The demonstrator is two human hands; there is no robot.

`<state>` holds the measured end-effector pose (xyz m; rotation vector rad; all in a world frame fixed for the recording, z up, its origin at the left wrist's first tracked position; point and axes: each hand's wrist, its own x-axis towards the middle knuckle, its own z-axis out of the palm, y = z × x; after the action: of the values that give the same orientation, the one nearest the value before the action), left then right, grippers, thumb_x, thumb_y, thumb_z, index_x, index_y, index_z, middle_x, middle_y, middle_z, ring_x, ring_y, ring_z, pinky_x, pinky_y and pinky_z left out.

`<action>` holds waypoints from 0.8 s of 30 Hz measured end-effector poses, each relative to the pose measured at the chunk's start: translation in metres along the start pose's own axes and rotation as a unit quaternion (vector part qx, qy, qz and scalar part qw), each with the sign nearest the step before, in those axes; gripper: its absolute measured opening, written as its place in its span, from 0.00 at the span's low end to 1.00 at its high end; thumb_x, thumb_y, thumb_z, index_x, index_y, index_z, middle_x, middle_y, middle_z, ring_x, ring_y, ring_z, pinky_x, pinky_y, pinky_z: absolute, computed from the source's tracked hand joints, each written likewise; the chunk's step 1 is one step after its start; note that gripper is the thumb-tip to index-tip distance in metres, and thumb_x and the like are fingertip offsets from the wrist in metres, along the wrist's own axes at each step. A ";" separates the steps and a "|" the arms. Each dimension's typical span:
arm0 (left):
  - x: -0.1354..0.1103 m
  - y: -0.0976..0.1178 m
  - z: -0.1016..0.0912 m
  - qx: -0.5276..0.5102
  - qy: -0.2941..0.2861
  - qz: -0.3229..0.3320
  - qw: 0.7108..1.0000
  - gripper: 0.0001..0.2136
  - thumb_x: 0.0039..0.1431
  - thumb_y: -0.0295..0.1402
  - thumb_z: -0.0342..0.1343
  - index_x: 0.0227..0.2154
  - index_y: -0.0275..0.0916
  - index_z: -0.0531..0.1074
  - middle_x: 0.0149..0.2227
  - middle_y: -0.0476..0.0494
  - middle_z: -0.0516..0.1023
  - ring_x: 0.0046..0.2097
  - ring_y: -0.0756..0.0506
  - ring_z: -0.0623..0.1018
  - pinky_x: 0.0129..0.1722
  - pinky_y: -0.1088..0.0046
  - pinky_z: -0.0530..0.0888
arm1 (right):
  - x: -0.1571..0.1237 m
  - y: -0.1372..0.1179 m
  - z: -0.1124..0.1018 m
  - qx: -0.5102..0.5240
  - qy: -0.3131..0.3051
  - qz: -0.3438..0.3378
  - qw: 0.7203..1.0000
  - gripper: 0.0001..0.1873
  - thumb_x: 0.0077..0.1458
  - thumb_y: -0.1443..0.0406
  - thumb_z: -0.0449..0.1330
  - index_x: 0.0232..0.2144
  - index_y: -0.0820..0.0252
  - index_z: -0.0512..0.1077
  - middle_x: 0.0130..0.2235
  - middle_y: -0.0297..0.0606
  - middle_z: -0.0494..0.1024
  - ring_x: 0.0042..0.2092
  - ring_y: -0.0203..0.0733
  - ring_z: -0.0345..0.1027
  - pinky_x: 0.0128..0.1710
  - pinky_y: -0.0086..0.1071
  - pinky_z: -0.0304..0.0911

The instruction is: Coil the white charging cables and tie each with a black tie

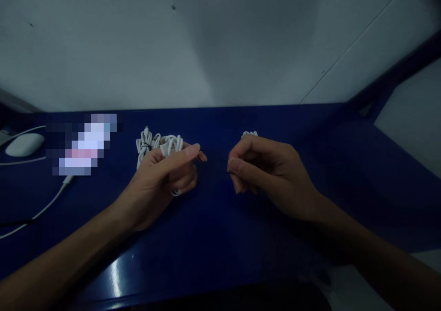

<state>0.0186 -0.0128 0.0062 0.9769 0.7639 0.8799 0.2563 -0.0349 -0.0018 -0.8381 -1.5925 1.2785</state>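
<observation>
My left hand (155, 175) is closed around a coiled white cable (175, 143); its loops stick up above the fingers and a bit shows below them. The thumb and index finger of that hand point toward the right. Across a small gap, my right hand (275, 164) pinches a thin black tie (230, 173) between thumb and fingers. Whether the tie reaches the left fingertips is too dark to tell. Just behind the left hand lies a white cable bundle (144, 142) bound with a black tie. More white cable (250, 133) peeks out behind the right hand, mostly hidden.
The blue tabletop (213, 246) meets a pale wall (138, 63) at the back. On the left are a blurred-out, lit device (86, 145) with a white cord (51, 204) plugged in and a rounded white object (25, 144). A blue frame bar (389, 79) slants at the right.
</observation>
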 end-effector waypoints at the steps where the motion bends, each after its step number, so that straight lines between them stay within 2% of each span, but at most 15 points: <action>1: 0.000 -0.001 0.000 0.007 0.002 0.006 1.000 0.13 0.71 0.41 0.68 0.34 0.35 0.83 0.22 0.59 0.52 0.23 0.55 0.53 0.26 0.76 0.62 | 0.000 0.000 0.000 0.000 0.000 0.001 1.000 0.06 0.71 0.68 0.70 0.38 0.56 0.80 0.30 0.27 0.81 0.28 0.31 0.72 0.28 0.26 0.68; 7: 0.001 -0.004 -0.002 0.018 0.005 0.014 1.000 0.12 0.70 0.39 0.70 0.35 0.35 0.85 0.21 0.59 0.52 0.23 0.55 0.53 0.24 0.74 0.58 | 0.000 -0.002 0.000 0.002 0.003 0.016 1.000 0.06 0.70 0.67 0.71 0.37 0.57 0.80 0.28 0.27 0.79 0.27 0.31 0.71 0.27 0.25 0.66; 18: 0.002 -0.007 -0.003 0.034 0.037 0.044 0.998 0.10 0.68 0.36 0.71 0.33 0.36 0.84 0.19 0.59 0.57 0.21 0.56 0.55 0.24 0.75 0.60 | 0.001 0.003 -0.003 -0.013 0.035 0.044 0.998 0.12 0.75 0.57 0.67 0.38 0.56 0.83 0.25 0.28 0.78 0.24 0.32 0.69 0.24 0.27 0.64; 24: 0.002 -0.006 -0.003 0.033 0.044 0.043 0.998 0.10 0.67 0.36 0.72 0.33 0.36 0.84 0.19 0.59 0.56 0.21 0.56 0.55 0.23 0.76 0.58 | 0.001 0.002 -0.001 -0.019 0.052 0.043 0.998 0.12 0.74 0.57 0.68 0.37 0.55 0.83 0.24 0.27 0.77 0.23 0.31 0.69 0.23 0.27 0.63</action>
<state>0.0184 -0.0114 -0.0014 1.0407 0.8354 0.9835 0.2569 -0.0328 -0.0035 -0.9913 -1.5165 1.2463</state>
